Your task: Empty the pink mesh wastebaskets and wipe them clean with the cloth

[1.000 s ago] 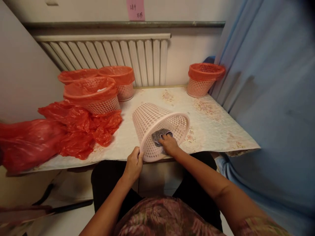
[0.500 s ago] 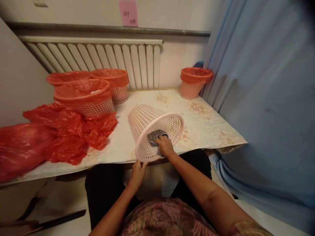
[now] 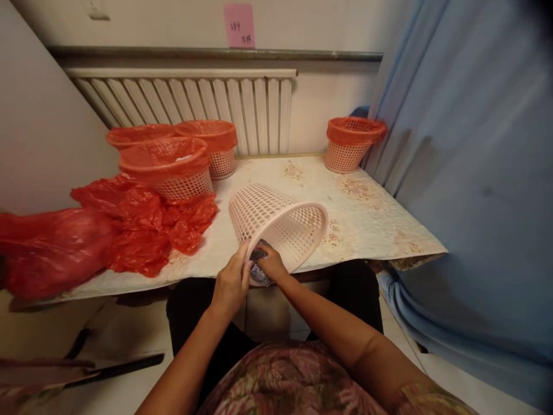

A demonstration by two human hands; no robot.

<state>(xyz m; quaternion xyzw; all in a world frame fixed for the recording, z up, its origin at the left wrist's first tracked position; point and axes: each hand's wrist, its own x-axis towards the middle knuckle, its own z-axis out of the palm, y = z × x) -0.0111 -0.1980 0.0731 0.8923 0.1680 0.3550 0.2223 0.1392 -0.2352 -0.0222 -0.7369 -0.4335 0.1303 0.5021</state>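
A pale pink perforated plastic wastebasket point(image 3: 263, 210) lies on its side at the table's front edge, its mouth turned toward me and to the right. My left hand point(image 3: 232, 282) grips the rim at the lower left, thumb toward the opening and fingers round the outside. Just inside the mouth, my right hand point(image 3: 270, 262) presses a dark grey cloth point(image 3: 260, 268) against the inner wall close to the rim. Part of the cloth is hidden under the right hand's fingers.
Several wastebaskets lined with red bags point(image 3: 173, 167) stand at the back left, and another lined wastebasket point(image 3: 348, 147) at the back right. Crumpled red plastic bags point(image 3: 142, 225) lie at left on the floral tablecloth point(image 3: 298, 173). A blue curtain point(image 3: 466, 190) hangs along the right.
My right hand has drawn the cloth left and down, from deeper in the wastebasket to near its rim. My left hand has moved up along the rim. The view has shifted slightly left.
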